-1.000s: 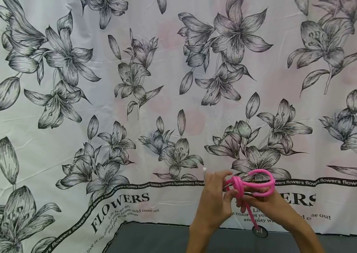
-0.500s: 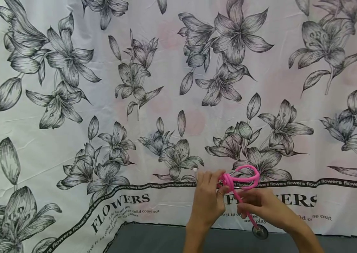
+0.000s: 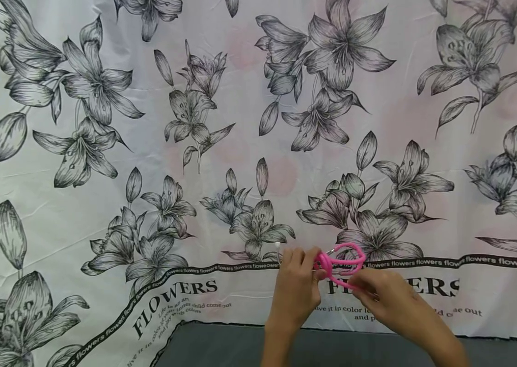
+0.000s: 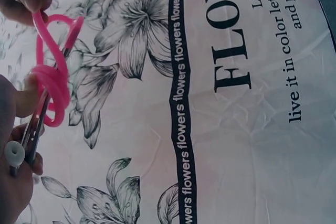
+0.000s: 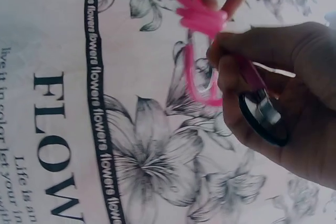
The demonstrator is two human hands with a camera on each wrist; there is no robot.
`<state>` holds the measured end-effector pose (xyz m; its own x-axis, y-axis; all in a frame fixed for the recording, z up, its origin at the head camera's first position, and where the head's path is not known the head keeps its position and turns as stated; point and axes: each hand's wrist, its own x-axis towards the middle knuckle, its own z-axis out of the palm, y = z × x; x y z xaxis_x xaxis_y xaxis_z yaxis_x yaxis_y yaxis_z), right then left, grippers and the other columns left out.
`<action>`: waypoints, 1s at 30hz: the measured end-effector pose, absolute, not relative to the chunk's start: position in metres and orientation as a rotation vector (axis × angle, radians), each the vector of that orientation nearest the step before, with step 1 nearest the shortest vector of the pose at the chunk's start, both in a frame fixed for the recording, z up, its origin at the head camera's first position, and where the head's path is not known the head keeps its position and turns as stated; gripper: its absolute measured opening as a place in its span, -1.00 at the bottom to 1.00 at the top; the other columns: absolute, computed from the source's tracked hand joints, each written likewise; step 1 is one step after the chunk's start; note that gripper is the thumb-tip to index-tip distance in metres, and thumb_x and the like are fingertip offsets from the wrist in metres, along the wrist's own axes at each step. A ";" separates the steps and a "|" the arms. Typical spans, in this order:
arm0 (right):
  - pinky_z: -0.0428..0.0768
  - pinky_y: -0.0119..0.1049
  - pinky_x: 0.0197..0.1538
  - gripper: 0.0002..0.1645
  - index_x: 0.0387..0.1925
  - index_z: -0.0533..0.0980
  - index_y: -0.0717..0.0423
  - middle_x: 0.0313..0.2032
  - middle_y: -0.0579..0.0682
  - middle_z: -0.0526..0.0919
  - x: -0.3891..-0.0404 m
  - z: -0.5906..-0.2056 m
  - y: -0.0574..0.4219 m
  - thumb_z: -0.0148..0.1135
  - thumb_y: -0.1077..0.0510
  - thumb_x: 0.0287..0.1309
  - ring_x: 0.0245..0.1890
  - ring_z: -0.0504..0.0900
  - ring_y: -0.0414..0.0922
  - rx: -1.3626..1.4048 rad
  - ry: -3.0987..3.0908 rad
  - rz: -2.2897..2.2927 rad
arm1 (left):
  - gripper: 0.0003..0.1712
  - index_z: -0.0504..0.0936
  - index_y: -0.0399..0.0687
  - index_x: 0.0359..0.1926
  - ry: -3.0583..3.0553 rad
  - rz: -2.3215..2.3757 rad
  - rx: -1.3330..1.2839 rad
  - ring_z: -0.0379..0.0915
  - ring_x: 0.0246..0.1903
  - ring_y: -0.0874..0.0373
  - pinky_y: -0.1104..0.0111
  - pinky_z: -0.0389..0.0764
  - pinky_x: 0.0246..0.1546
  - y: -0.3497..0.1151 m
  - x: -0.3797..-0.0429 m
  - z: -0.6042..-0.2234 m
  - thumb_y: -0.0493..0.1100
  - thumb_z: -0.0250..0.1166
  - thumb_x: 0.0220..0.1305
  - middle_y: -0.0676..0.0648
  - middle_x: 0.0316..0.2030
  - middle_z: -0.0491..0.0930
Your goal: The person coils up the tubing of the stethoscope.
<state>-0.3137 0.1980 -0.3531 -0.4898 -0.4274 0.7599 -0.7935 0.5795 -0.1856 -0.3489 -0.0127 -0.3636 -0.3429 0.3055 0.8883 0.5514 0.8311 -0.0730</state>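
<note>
A pink stethoscope [image 3: 325, 266] is held just above the cloth, its tubing wound around its own metal ear tubes [image 4: 38, 124]. My left hand [image 3: 296, 285] grips the wound part and the ear tubes, and a white ear tip [image 4: 14, 154] pokes out beyond the fingers. To its right, my right hand [image 3: 388, 298] pinches the tubing's free end between thumb and fingers. In the right wrist view the round chest piece [image 5: 262, 118] lies against that palm; the head view hides it. A pink loop [image 5: 197, 85] of tubing sticks out past the coil.
A white cloth [image 3: 249, 214] printed with black flowers and lettering covers the surface. Its near edge meets a dark grey area [image 3: 230, 346] at the bottom.
The stethoscope and my left hand have shifted left. My right hand has let go of the loop side and taken the tubing's tail, drawing it up; the chest piece has gone from head view.
</note>
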 end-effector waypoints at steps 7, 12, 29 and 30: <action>0.49 -0.21 -0.28 -0.72 -0.42 0.73 -0.03 -0.43 -0.19 0.77 -0.302 -0.345 0.189 0.62 0.35 -0.17 -0.41 0.63 -0.22 0.713 -1.928 0.262 | -0.60 0.64 0.09 0.10 -1.986 -0.166 -0.751 0.25 -0.26 0.20 0.48 0.38 -0.19 -0.011 -0.345 -0.361 -0.09 0.49 0.26 0.08 -0.35 0.48; 0.43 -0.01 -0.10 -0.55 -0.38 0.73 0.09 -0.36 0.00 0.82 -0.301 -0.343 0.187 0.58 0.54 -0.39 -0.31 0.65 -0.03 0.677 -1.818 0.207 | -0.61 0.61 0.07 0.16 -2.022 -0.170 -0.837 0.28 -0.24 0.20 0.46 0.39 -0.15 -0.013 -0.341 -0.360 -0.06 0.41 0.35 0.09 -0.29 0.50; 0.41 0.25 0.02 -0.43 -0.34 0.80 0.13 -0.10 0.31 0.69 -0.312 -0.346 0.192 0.25 0.68 -0.35 -0.04 0.47 0.35 0.704 -1.638 0.233 | -0.65 0.64 0.11 0.11 -1.995 -0.165 -0.908 0.33 -0.16 0.27 0.63 0.44 -0.10 -0.012 -0.341 -0.359 -0.03 0.42 0.34 0.12 -0.19 0.53; 0.42 0.24 0.00 -0.42 -0.34 0.80 0.13 -0.08 0.33 0.68 -0.312 -0.347 0.192 0.25 0.70 -0.36 -0.05 0.45 0.36 0.701 -1.637 0.244 | -0.65 0.63 0.11 0.10 -1.988 -0.169 -0.911 0.33 -0.15 0.27 0.64 0.45 -0.09 -0.012 -0.341 -0.360 -0.03 0.42 0.34 0.11 -0.19 0.50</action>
<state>-0.3122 0.1919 -0.3469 -0.0389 -0.3025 0.9524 -0.5675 0.7912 0.2281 -0.3411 -0.0117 -0.3598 -0.3099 0.5333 0.7871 0.6586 0.7175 -0.2268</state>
